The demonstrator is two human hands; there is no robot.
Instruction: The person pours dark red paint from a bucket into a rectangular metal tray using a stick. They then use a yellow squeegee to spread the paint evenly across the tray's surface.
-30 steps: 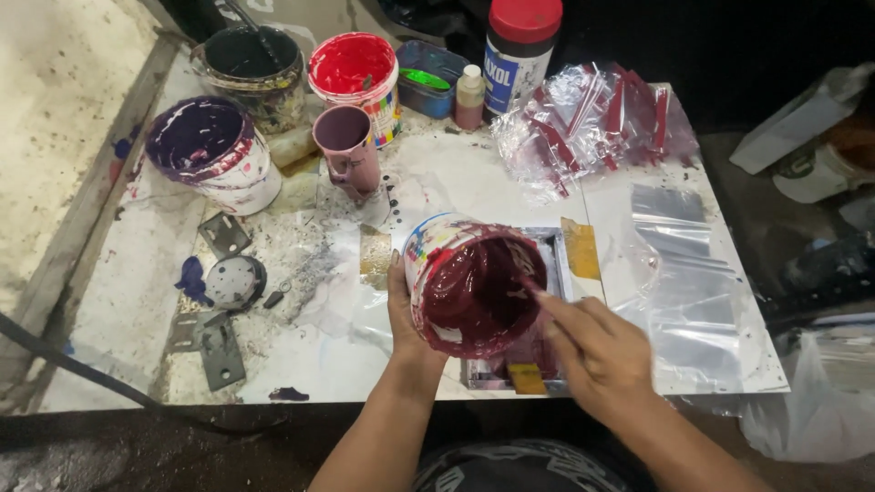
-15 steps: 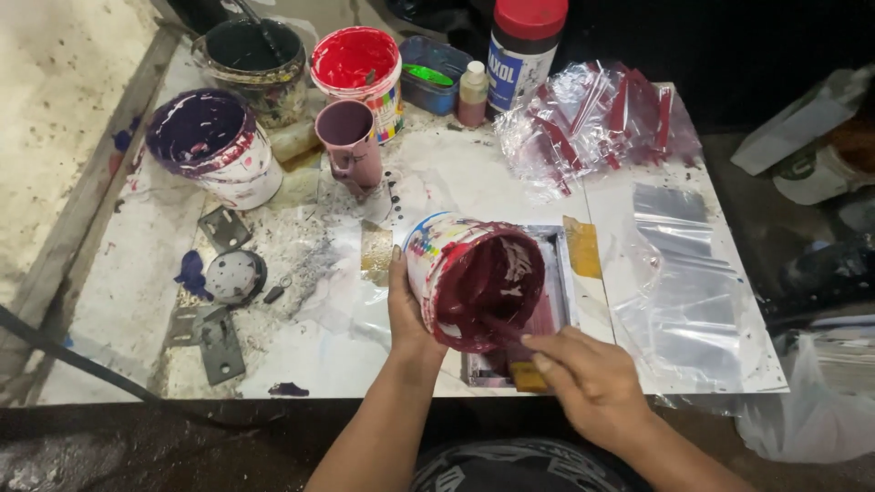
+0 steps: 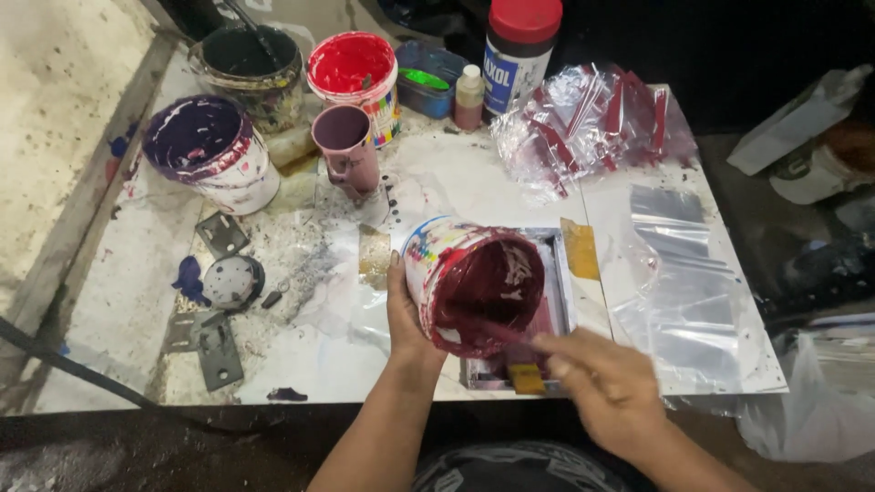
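Note:
My left hand (image 3: 407, 319) grips a white tub of dark maroon paint (image 3: 474, 282), tilted so its mouth faces me above a small framed screen (image 3: 558, 310) on the table. My right hand (image 3: 609, 387) pinches a thin paint-coated stick (image 3: 488, 326) whose far end reaches into the tub. A yellow tape tab (image 3: 527, 378) lies at the frame's near edge, just left of my right hand.
Behind stand a purple paint tub (image 3: 211, 153), a dark tub (image 3: 248, 59), a red paint tub (image 3: 355, 71), a mauve mug (image 3: 346, 148), a green-filled tray (image 3: 428, 87), a small bottle (image 3: 470, 96) and a red-capped jar (image 3: 521, 50). Plastic bags (image 3: 592, 123) and clear sheets (image 3: 679, 273) lie right; metal brackets (image 3: 214, 351) left.
My right hand has drawn back toward me and taken the stick, whose tip now sits inside the tub. The left hand has tipped the tub's mouth a little more toward me.

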